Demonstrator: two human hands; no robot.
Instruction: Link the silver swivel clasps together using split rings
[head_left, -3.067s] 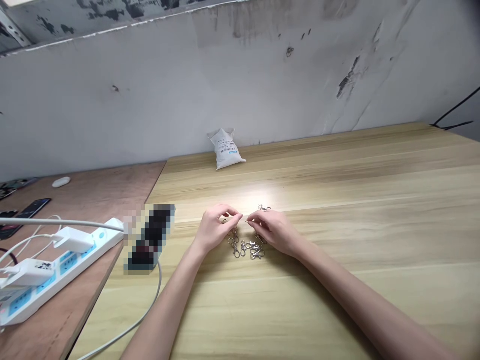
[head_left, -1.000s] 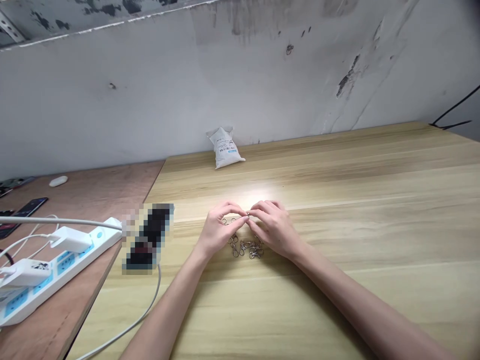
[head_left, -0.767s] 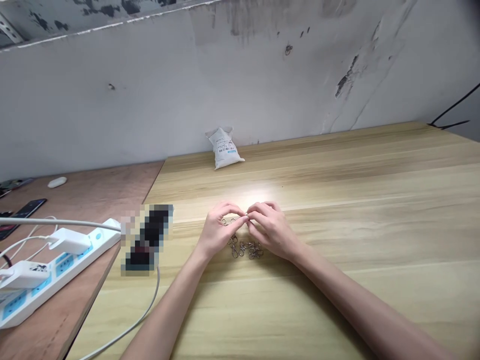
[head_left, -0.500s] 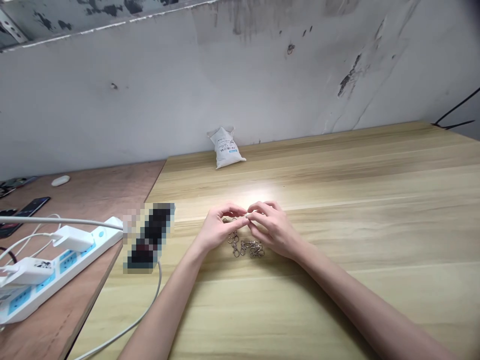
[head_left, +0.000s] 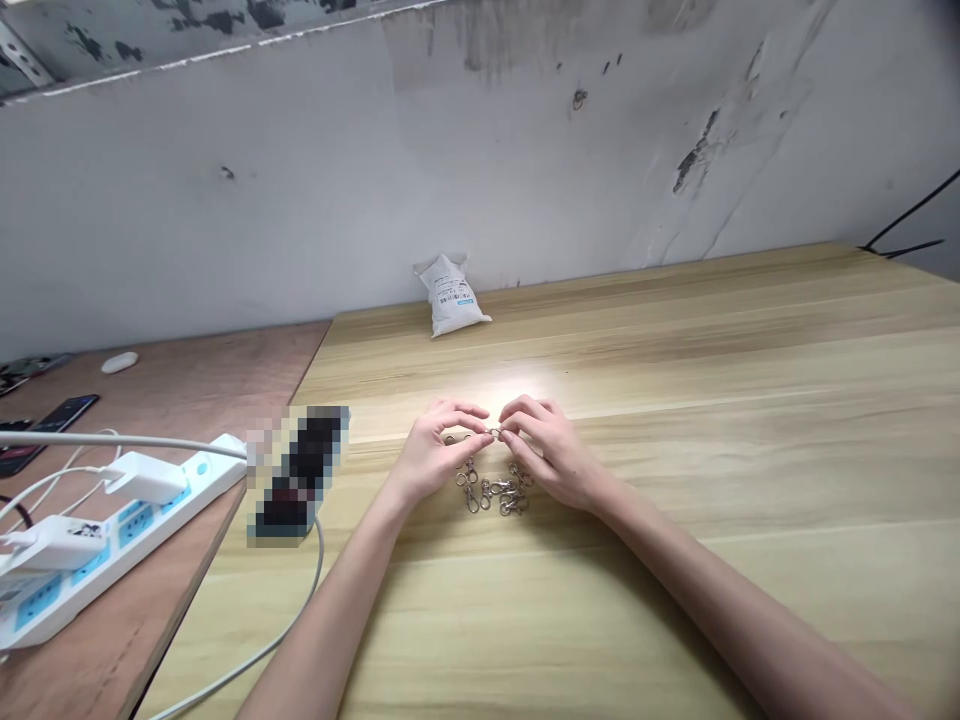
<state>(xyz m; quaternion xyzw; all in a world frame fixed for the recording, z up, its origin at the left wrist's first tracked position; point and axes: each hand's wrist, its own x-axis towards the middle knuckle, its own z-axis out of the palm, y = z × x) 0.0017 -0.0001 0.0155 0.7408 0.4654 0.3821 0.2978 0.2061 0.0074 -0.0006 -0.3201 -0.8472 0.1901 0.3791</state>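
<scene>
Between the fingertips of both hands is a small metal key ring, held just above the table. My left hand is closed, thumb and fingers pinching its left side. Opposite it, my right hand grips the ring with thumb and forefinger, the other fingers curled. Several silver swivel clasps lie on the wood below and between the hands. More metal rings show partly from behind my left hand; its fingers hide the rest of them.
A white plastic parcel stands against the wall. To the left are a blurred-out phone-like object, a white cable and a power strip with plugged-in chargers. A dark phone lies on the brown table.
My fingers have parted slightly, and the ring between them now shows more plainly. My right hand has shifted a little, uncovering more of the clasps.
</scene>
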